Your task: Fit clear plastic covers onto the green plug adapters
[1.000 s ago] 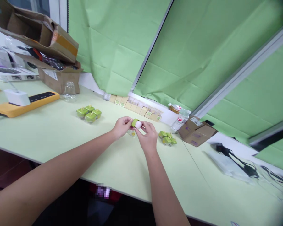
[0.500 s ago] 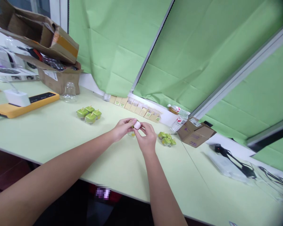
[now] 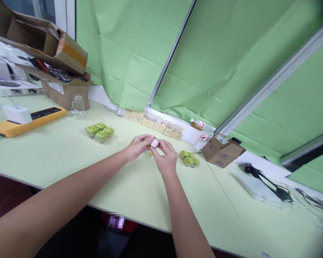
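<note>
And here we are, both hands meeting in mid-reach over the pale green surface (image 3: 123, 190), the small white piece (image 3: 154, 143) right between them! The left hand (image 3: 137, 147) has its grip closed on one side, thumb pressed up near the top; the right hand (image 3: 167, 156) pinches the other side, so it's clamped from both ends. A sliver of green shows by the left thumb, mostly hidden by fingers. This looks like delicate fingertip work, and I'd say the trick is light, even pressure: let the left steady, let the right make the small adjustments, and keep both thumbs from covering the edge. Staying low seems wise too, since a slip could drop it onto the clear item (image 3: 150, 154) just below, well apart from the green-topped cups (image 3: 101, 135) off to the left
</note>
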Action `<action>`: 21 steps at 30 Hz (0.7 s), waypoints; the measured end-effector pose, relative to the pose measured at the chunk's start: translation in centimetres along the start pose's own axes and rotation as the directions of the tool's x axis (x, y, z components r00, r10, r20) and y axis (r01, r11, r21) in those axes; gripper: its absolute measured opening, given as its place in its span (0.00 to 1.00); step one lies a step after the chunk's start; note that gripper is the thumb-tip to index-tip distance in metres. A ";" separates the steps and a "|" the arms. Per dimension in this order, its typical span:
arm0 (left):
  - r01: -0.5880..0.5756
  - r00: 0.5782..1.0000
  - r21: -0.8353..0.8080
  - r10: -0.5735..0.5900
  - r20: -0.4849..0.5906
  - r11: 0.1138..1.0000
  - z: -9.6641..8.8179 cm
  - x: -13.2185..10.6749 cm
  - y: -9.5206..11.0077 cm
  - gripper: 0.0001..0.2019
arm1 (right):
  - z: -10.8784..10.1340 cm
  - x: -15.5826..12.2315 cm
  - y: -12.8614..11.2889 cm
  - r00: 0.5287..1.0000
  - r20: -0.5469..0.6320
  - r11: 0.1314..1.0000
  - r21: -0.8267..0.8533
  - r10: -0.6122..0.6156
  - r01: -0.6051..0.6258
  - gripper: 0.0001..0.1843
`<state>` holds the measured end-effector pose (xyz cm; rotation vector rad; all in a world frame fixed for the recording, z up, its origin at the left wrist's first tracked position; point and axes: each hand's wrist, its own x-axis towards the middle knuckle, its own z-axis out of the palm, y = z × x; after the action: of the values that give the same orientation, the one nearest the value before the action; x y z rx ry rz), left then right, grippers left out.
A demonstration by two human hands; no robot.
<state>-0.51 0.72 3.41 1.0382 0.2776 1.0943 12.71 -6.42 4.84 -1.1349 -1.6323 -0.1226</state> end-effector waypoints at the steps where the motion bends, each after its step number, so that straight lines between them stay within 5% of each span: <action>1: 0.001 1.000 0.008 -0.001 0.003 1.000 0.0 0.0 0.0 0.19 | 0.0 0.0 0.1 1.000 0.000 1.000 -0.004 -0.005 0.005 0.13; 16: 0.009 0.999 0.034 -0.011 0.042 0.999 -0.2 -0.1 0.3 0.18 | 1.2 -1.1 1.7 0.992 -0.090 0.987 -0.140 -0.088 0.074 0.18; 21: -0.001 0.999 0.049 0.003 -0.049 0.999 -0.4 0.4 -0.1 0.19 | 1.2 -0.8 1.1 0.997 -0.035 0.997 0.030 0.069 -0.068 0.23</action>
<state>-0.54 1.28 3.24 1.0559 0.3439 1.1207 12.56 -5.57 3.25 -1.1584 -1.5568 -0.0749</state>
